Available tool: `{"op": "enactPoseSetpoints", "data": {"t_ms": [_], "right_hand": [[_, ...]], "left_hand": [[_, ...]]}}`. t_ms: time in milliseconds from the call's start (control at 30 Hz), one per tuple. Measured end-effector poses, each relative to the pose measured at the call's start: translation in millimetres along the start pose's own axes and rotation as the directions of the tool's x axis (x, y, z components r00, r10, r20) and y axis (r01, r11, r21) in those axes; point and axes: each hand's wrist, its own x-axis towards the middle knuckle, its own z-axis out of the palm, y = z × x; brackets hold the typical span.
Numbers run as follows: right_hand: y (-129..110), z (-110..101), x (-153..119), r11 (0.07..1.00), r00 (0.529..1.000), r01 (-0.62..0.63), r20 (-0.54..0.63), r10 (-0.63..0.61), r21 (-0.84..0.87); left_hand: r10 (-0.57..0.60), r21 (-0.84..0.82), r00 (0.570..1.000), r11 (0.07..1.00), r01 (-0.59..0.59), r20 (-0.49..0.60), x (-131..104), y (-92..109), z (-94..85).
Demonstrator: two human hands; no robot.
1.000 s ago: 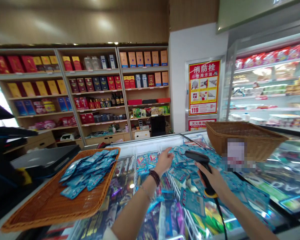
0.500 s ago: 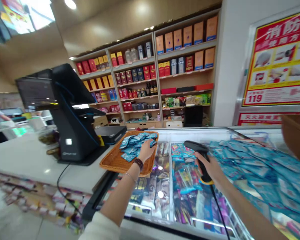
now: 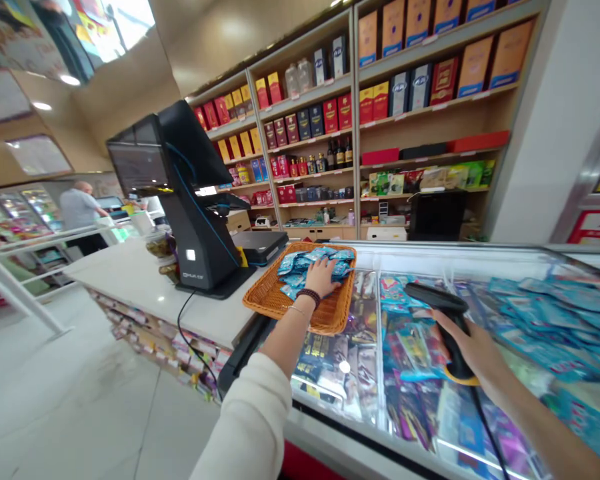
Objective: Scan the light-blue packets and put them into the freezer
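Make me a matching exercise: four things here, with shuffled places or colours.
1. Left hand
2. Barcode scanner
3. Point-of-sale terminal
4. Wicker basket

A. Standing on the white counter
B. Orange-brown
C. Over the blue packets
D. Gripped in the right hand

Pairs: 1-C, 2-D, 3-A, 4-B

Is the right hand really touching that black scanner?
Touching. The head view shows the right hand wrapped around the black scanner at its handle, with no gap between them.
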Motion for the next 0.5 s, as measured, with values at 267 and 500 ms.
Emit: {"op": "enactPoseSetpoints", "data": {"t_ms": [267, 500], "right_hand": [[1, -4, 1, 0.996, 0.998, -0.015, 0.063, 0.021, -0.091], [0, 1, -2, 0.995, 0.998, 0.029, 0.055, -0.024, -0.090]], "left_hand": [[-0.026, -0.139, 0.998, 0.990, 0.033, 0.051, 20, 13, 12.1], [0.162, -0.163, 0.959, 0.979, -0.126, 0.232, -32, -52, -34.9]]}}
